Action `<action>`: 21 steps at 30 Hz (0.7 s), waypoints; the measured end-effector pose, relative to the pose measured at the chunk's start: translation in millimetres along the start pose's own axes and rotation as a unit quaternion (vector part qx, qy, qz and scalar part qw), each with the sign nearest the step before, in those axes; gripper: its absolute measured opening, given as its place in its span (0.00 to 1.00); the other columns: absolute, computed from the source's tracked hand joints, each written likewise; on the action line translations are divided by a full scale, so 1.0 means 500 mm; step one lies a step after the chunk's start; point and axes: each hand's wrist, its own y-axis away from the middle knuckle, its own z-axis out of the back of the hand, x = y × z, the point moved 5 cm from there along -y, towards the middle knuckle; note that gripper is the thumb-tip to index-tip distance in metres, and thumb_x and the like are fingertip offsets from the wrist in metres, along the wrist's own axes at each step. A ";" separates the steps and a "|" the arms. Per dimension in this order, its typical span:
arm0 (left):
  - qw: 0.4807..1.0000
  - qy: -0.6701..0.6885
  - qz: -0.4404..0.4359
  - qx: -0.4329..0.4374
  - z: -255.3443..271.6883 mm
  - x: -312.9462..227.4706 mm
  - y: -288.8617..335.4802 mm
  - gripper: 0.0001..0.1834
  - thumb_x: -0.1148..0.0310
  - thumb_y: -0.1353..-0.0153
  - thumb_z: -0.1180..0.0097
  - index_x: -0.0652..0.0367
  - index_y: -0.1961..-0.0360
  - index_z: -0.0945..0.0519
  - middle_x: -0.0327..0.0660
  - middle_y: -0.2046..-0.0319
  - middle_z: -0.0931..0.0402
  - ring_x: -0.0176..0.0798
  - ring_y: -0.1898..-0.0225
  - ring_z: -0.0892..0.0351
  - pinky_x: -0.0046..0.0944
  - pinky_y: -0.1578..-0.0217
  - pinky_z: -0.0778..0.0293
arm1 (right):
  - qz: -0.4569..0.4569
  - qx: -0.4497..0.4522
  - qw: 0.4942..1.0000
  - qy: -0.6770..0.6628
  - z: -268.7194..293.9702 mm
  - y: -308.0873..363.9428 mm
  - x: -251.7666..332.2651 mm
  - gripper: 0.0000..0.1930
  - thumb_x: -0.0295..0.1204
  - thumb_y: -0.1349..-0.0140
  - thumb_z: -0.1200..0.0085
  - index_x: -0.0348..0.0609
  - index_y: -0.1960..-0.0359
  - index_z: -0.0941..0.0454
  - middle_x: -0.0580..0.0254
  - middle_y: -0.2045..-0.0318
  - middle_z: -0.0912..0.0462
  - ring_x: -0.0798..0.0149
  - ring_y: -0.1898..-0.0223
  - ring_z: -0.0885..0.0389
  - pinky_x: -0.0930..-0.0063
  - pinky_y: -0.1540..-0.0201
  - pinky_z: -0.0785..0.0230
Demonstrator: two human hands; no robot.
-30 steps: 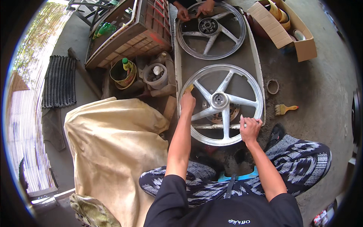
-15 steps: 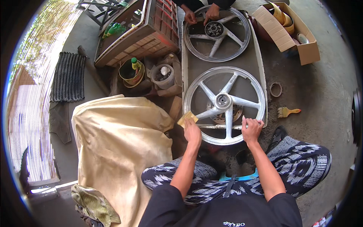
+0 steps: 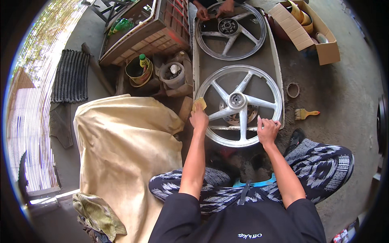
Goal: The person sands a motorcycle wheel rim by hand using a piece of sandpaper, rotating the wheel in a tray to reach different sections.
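Note:
A silver five-spoke motorcycle wheel [image 3: 248,100] lies flat before me, its rim hanging over the near edge of a shallow tray [image 3: 279,67]. My left hand [image 3: 199,118] presses a folded piece of yellow sandpaper [image 3: 200,104] against the left side of the rim. On the near right of that rim, my right hand [image 3: 268,129] is closed around it, thumb raised. Under the spokes a brake disc [image 3: 251,115] partly shows. Farther back lies a second, duller wheel [image 3: 230,43], with another person's hands [image 3: 214,10] at its far side.
Left of the tray stand a bucket of small parts [image 3: 173,76], a dark pot holding a green bottle [image 3: 144,64] and a slatted crate [image 3: 158,40]. A tan cloth [image 3: 129,137] drapes at my left. Rightward lie a ring [image 3: 293,90], a paintbrush [image 3: 306,114] and a cardboard box [image 3: 326,50].
My left hand has slid the sandpaper farther away along the left side of the rim. My right hand keeps its place on the wheel. The whole view has shifted slightly.

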 end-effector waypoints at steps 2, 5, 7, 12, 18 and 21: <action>0.997 0.005 0.044 0.070 0.020 -0.013 0.036 0.29 0.68 0.37 0.49 0.54 0.34 0.31 0.44 0.30 0.35 0.55 0.43 0.25 0.61 0.50 0.27 | -0.005 0.000 1.000 0.004 0.003 -0.001 -0.011 0.18 0.39 0.31 0.49 0.44 0.79 0.20 0.64 0.77 0.19 0.60 0.67 0.21 0.60 0.47 0.44; 0.996 -0.085 -0.009 0.023 0.009 0.006 0.125 0.31 0.63 0.37 0.48 0.52 0.30 0.33 0.39 0.27 0.40 0.55 0.44 0.24 0.62 0.52 0.27 | 0.004 -0.008 1.000 -0.002 0.000 -0.002 -0.003 0.18 0.39 0.31 0.49 0.44 0.79 0.20 0.63 0.78 0.19 0.59 0.67 0.21 0.59 0.47 0.43; 0.998 -0.051 0.014 0.037 -0.006 0.004 0.146 0.33 0.60 0.35 0.50 0.51 0.28 0.35 0.39 0.25 0.43 0.55 0.43 0.25 0.62 0.51 0.27 | -0.003 -0.009 1.000 -0.006 -0.003 0.001 -0.009 0.18 0.38 0.31 0.49 0.44 0.79 0.20 0.63 0.78 0.19 0.59 0.68 0.21 0.59 0.47 0.43; 0.996 -0.086 0.012 0.012 -0.016 0.016 0.060 0.34 0.52 0.31 0.55 0.48 0.26 0.39 0.38 0.23 0.49 0.58 0.40 0.27 0.68 0.48 0.30 | 0.006 0.003 1.000 -0.010 -0.005 -0.001 -0.001 0.19 0.39 0.31 0.49 0.44 0.79 0.20 0.63 0.78 0.20 0.60 0.67 0.21 0.60 0.48 0.43; 0.984 -0.173 -0.024 -0.018 -0.024 -0.003 -0.053 0.30 0.52 0.28 0.57 0.52 0.29 0.32 0.35 0.25 0.42 0.55 0.37 0.30 0.64 0.45 0.32 | 0.001 0.003 1.000 -0.005 0.002 -0.006 0.004 0.19 0.39 0.30 0.50 0.45 0.79 0.20 0.64 0.78 0.21 0.60 0.68 0.22 0.60 0.48 0.43; 0.978 -0.203 -0.043 -0.024 -0.022 0.010 -0.010 0.29 0.54 0.29 0.55 0.52 0.30 0.31 0.37 0.25 0.42 0.53 0.39 0.28 0.63 0.48 0.30 | -0.002 -0.005 1.000 -0.002 0.010 -0.007 0.004 0.18 0.39 0.31 0.49 0.45 0.79 0.22 0.64 0.79 0.21 0.60 0.68 0.22 0.60 0.48 0.43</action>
